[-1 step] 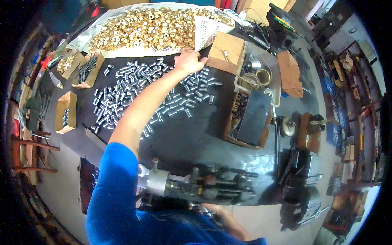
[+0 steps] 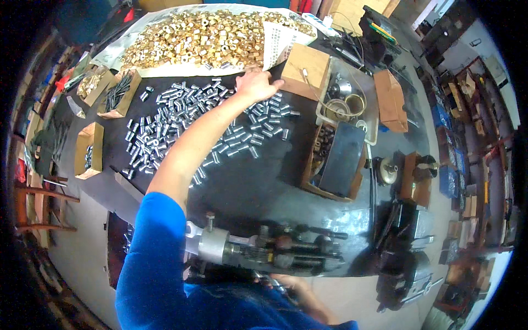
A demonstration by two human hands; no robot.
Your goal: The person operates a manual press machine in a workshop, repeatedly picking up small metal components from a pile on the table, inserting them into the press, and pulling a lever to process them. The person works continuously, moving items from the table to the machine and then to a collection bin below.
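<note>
My left hand (image 2: 256, 86) reaches over the dark bench to the near edge of a sheet of paper (image 2: 148, 72). Brass hex nuts (image 2: 201, 38) are heaped on that sheet. The hand's thumb sticks out to the right, while its other fingers lie at the edge of the heap, their tips partly hidden. Below the forearm spread many short shiny metal sleeves (image 2: 236, 135). Close to my body, my right hand (image 2: 294, 286) is closed around a silvery metal part beneath the bench-edge fixture (image 2: 214, 245); that part is mostly hidden.
A cardboard box (image 2: 300, 63) stands just right of my left hand. Beyond it is a clear plastic tub (image 2: 374, 113); nearer is an open carton (image 2: 344, 195) under a dark panel. Small cartons (image 2: 96, 137) line the left side. A vise (image 2: 404, 280) sits at lower right.
My left hand has shifted slightly to the right, its thumb reaching a little farther out. My right hand looks unchanged.
</note>
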